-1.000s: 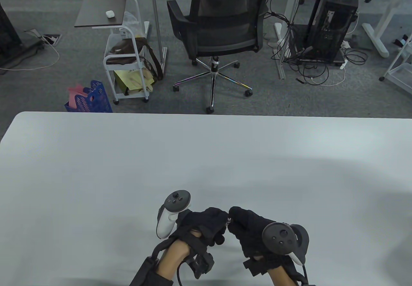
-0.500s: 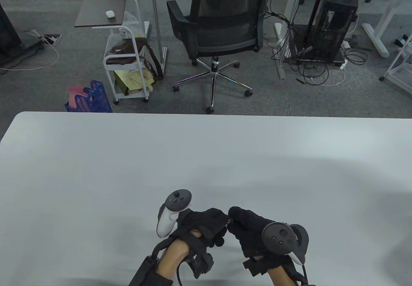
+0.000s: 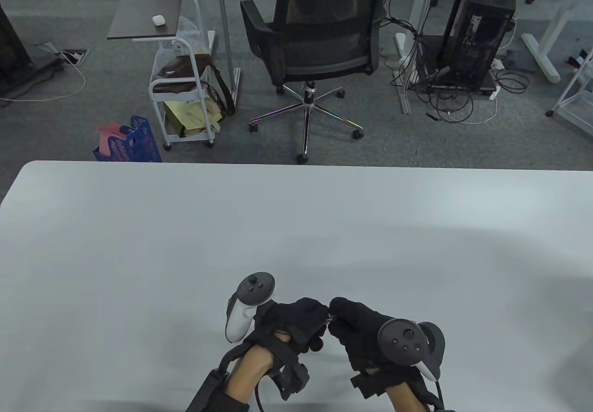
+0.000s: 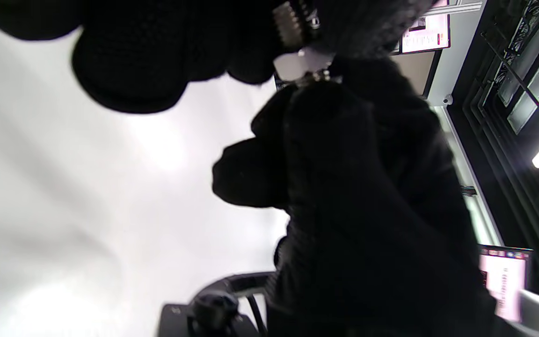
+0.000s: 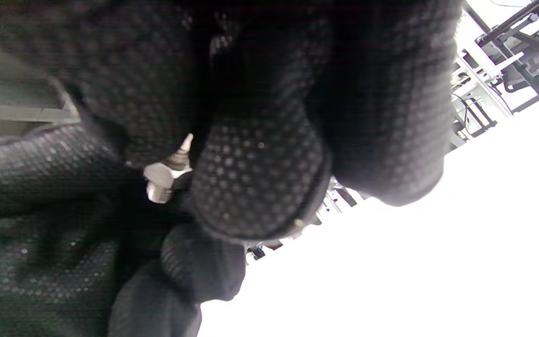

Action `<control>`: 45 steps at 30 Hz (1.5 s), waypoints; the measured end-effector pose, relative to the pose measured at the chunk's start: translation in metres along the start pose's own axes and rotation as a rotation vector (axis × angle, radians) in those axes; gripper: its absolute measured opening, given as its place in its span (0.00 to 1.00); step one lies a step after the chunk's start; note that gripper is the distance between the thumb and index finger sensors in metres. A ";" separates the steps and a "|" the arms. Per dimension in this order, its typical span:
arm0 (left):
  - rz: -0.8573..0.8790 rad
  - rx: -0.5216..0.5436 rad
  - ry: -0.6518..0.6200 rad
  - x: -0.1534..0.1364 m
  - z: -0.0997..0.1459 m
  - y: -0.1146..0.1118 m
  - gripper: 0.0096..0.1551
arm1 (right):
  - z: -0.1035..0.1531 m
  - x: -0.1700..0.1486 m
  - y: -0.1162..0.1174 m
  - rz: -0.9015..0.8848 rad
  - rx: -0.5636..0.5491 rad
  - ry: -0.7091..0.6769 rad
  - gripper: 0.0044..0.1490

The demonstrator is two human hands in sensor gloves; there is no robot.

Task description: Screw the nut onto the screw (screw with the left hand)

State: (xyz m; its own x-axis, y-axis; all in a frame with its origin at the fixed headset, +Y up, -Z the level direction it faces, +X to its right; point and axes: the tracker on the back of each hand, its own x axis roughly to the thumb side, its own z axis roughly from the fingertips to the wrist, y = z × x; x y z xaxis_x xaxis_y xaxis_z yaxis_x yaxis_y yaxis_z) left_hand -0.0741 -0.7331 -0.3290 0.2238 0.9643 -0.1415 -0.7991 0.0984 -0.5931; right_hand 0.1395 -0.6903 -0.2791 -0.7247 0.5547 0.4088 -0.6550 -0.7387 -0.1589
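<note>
The nut (image 5: 158, 180) and screw (image 4: 303, 65) are held between the two hands, above the table (image 3: 139, 226) near its front edge. The left hand (image 3: 296, 321) is curled, fingertips pinched on the metal from the left; the right hand (image 3: 359, 326) is clamped on it from the right. Which hand holds which part cannot be told. The screw's axis is judged to run roughly from hand to hand, so turning must be about that line.

I see both gloves black with a dotted weave, the left hand (image 3: 296, 321) and the right hand (image 3: 359, 333) alike. The nut (image 5: 158, 180) is silvery, the worktop (image 3: 139, 245) pale grey-white, one tracker (image 3: 238, 312) white and grey.
</note>
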 end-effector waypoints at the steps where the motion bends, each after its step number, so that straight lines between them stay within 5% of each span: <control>1: 0.011 -0.025 0.001 0.001 0.000 -0.001 0.32 | 0.000 0.000 0.000 0.003 0.000 -0.003 0.30; 8: 0.041 -0.040 -0.003 -0.002 0.001 -0.001 0.40 | 0.001 0.000 -0.001 -0.019 -0.023 0.001 0.30; 14: 0.019 -0.062 -0.009 0.002 0.000 -0.001 0.32 | 0.001 -0.001 0.000 -0.013 -0.015 -0.001 0.30; 20: 0.043 -0.044 0.001 -0.001 0.002 -0.002 0.40 | 0.002 -0.003 -0.001 -0.028 -0.026 0.005 0.30; 22: 0.000 0.009 -0.010 0.000 0.001 -0.001 0.36 | 0.001 -0.003 0.000 -0.022 -0.018 0.004 0.30; 25: 0.016 -0.050 -0.007 0.002 0.000 -0.001 0.32 | 0.001 -0.002 0.000 -0.020 -0.015 -0.002 0.30; 31: 0.072 -0.050 0.002 -0.003 0.001 -0.001 0.40 | 0.001 -0.001 -0.001 -0.027 -0.020 -0.003 0.31; 45: 0.042 -0.043 -0.012 0.001 0.001 -0.001 0.33 | 0.001 -0.002 -0.001 -0.033 -0.027 -0.002 0.30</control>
State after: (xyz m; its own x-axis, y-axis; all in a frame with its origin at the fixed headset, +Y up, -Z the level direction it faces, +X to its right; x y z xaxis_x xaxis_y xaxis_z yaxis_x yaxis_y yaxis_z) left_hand -0.0735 -0.7322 -0.3277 0.1842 0.9702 -0.1576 -0.7825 0.0477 -0.6208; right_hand 0.1420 -0.6908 -0.2782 -0.7022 0.5778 0.4161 -0.6842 -0.7092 -0.1698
